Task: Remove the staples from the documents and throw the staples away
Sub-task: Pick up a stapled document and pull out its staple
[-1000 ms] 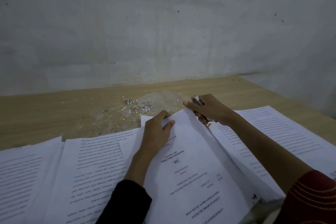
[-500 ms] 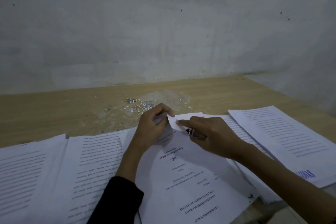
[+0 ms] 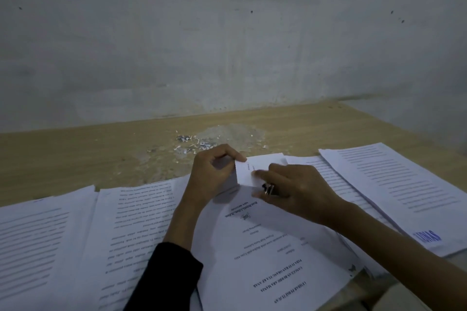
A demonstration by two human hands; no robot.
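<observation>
Pinching the turned-up far corner of the document between thumb and curled fingers, our left hand sits at the centre of the frame. Its black sleeve runs down to the lower edge. Our right hand, just right of centre, grips a small dark tool with a glint of metal under its curled fingers. Its forefinger lies stretched onto the folded corner, close to the left thumb. We cannot make out a staple in the corner; that spot is blurred.

The document lies face up in the lower middle, its printed lines upside down to us, overlapping other sheets. A pile of printed pages fills the lower left. Further stacks spread across the right, and one of them bears a blue printed word. A small scatter of loose staples and pale scraps lies on the bare wooden tabletop just above the left hand, beside a pale worn patch. A grey wall takes up the upper half.
</observation>
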